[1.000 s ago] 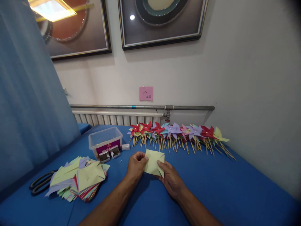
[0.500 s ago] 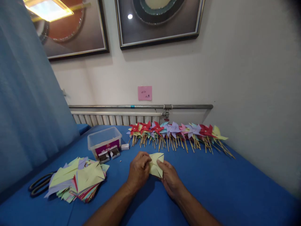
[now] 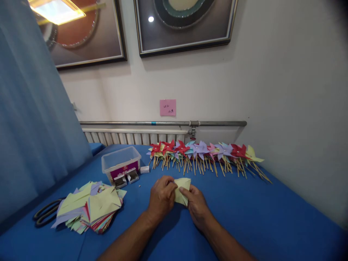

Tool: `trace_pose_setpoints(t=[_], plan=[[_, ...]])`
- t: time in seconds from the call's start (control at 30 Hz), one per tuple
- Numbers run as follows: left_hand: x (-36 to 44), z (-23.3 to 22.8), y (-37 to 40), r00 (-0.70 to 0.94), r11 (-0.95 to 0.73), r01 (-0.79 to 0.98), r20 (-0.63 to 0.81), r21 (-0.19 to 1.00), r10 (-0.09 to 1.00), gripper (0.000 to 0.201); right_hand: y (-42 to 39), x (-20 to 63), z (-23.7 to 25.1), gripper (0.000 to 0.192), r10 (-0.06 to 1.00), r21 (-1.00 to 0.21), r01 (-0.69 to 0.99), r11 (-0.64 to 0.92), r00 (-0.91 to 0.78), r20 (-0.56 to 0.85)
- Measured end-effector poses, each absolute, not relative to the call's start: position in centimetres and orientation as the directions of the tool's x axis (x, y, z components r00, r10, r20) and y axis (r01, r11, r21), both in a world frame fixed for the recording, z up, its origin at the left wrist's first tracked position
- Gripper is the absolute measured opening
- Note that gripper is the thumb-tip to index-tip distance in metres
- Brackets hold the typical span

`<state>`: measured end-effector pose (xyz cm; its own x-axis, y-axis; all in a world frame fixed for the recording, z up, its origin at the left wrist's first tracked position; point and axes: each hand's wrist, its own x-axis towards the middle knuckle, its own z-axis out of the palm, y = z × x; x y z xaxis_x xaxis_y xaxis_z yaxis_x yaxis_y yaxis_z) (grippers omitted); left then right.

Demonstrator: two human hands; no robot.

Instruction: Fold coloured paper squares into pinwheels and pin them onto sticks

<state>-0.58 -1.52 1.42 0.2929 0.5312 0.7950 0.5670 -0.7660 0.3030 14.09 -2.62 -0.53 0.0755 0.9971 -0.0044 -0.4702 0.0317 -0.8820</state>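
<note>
A pale yellow paper square point(image 3: 181, 195) with cuts running in from its corners is held up between my hands, above the blue table. My left hand point(image 3: 163, 194) is closed on its left edge, fingers curled so that the fingertips are partly hidden. On the right side, my right hand point(image 3: 196, 203) pinches the sheet, thumb on its face and fingers behind. To the left lies a messy stack of cut paper squares point(image 3: 104, 204) in yellow, purple, green, red and pink. Finished paper pinwheels point(image 3: 199, 148) on wooden sticks lie in a row beyond my hands.
A clear plastic tub point(image 3: 121, 161) with a purple label stands behind the stack. Small open boxes point(image 3: 132, 175) and a little white box point(image 3: 144, 169) sit beside it. Black-handled scissors point(image 3: 46, 214) lie partly under the papers. A blue curtain point(image 3: 35, 108) hangs left; a radiator point(image 3: 130, 138) lines the wall.
Both hands and the yellow paper have shifted slightly to the right. The left fingers and right thumb have moved a little on the sheet. Everything else stays where it was.
</note>
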Motion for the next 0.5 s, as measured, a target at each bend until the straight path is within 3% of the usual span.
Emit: trace_pose_setpoints(t=[0.13, 0.2, 0.27, 0.37, 0.5], plan=[[-0.5, 2.4, -1.7, 0.156, -0.652, 0.450, 0.666, 0.610, 0.730, 0.019, -2.1, 14.9, -0.4, 0.039, 0.982, -0.946, -0.300, 0.126, 0.173, 0.076], [-0.5, 2.7, -1.3, 0.058, -0.469, 0.344, 0.480, 0.813, 0.875, 0.012, -2.2, 15.2, 0.0, 0.036, 0.980, -0.963, -0.217, 0.157, 0.155, 0.125], [-0.5, 2.7, -0.7, 0.062, -0.240, 0.174, 0.233, 0.955, 0.971, 0.017, -2.4, 15.4, 0.3, 0.030, 0.978, -0.972, -0.146, 0.182, 0.131, 0.163], [-0.6, 2.4, -0.1, 0.188, 0.022, -0.063, -0.010, 0.998, 0.982, 0.028, -2.6, 15.5, 0.5, 0.025, 0.976, -0.978, -0.049, 0.202, 0.096, 0.197], [-0.6, 2.4, 0.0, 0.248, 0.131, -0.155, -0.090, 0.979, 0.965, 0.032, -2.6, 15.4, 0.3, 0.025, 0.981, -0.982, -0.019, 0.190, 0.049, 0.188]])
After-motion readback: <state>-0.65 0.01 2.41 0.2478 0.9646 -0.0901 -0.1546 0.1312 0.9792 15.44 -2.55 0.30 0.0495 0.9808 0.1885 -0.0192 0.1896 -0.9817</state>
